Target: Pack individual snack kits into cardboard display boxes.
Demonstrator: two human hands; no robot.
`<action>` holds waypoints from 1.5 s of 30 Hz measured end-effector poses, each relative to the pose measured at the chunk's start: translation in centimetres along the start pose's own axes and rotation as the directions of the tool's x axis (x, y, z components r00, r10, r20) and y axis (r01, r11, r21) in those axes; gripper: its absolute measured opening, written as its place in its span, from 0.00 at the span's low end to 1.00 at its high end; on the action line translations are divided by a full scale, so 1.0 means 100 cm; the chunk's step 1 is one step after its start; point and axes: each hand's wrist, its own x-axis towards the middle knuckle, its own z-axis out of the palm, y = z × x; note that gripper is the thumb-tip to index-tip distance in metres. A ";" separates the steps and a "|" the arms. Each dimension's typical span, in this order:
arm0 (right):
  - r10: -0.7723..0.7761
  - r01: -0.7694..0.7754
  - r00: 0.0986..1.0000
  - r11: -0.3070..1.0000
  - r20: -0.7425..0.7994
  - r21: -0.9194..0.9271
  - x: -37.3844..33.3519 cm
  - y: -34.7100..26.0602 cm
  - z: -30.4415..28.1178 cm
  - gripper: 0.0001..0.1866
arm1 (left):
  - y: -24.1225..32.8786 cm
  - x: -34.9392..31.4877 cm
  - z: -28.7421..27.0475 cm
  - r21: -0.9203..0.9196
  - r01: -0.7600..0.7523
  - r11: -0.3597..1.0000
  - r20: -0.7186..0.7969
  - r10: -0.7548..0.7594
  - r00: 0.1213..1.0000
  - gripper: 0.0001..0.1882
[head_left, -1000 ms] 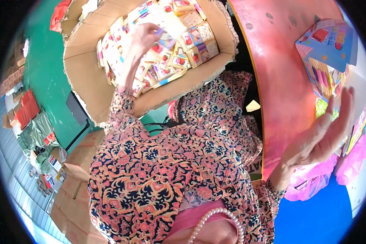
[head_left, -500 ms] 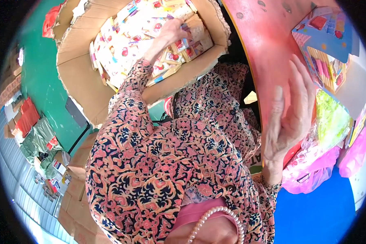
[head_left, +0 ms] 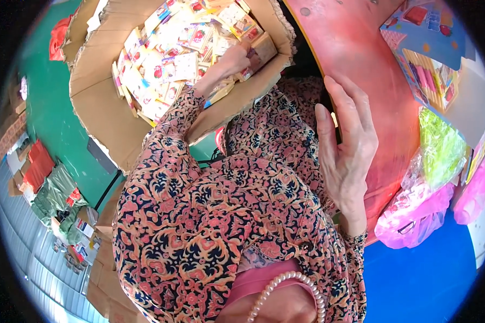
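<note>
A large torn-edged cardboard box (head_left: 98, 110) at the upper left holds a heap of small flat packets (head_left: 180, 65) with red fruit pictures and coloured edges. My left hand (head_left: 233, 60) reaches into the box's right side, its fingers curled down among the packets. Glare and overlap hide what those fingers hold, if anything. Over the edge of the red table (head_left: 385, 102), my right hand (head_left: 350, 142) is raised with nothing in it, the fingers stretched and the thumb apart.
An open blue display box (head_left: 442, 51) with similar packets stands on the table's far right. Below it lie a green and clear plastic bag (head_left: 439, 145) and pink bags (head_left: 415, 226). A blue surface (head_left: 420, 274) shows at the lower right. Brown cartons (head_left: 105, 269) stand at my left.
My right hand has moved left, from over the table to its near edge. My left hand has shifted slightly down within the box. The view has turned a little.
</note>
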 end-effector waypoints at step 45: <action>0.132 -0.611 0.791 0.200 0.597 0.766 0.047 0.046 0.068 0.30 | 0.078 -0.126 -0.042 -0.972 -0.119 0.204 -0.091 0.137 0.986 0.34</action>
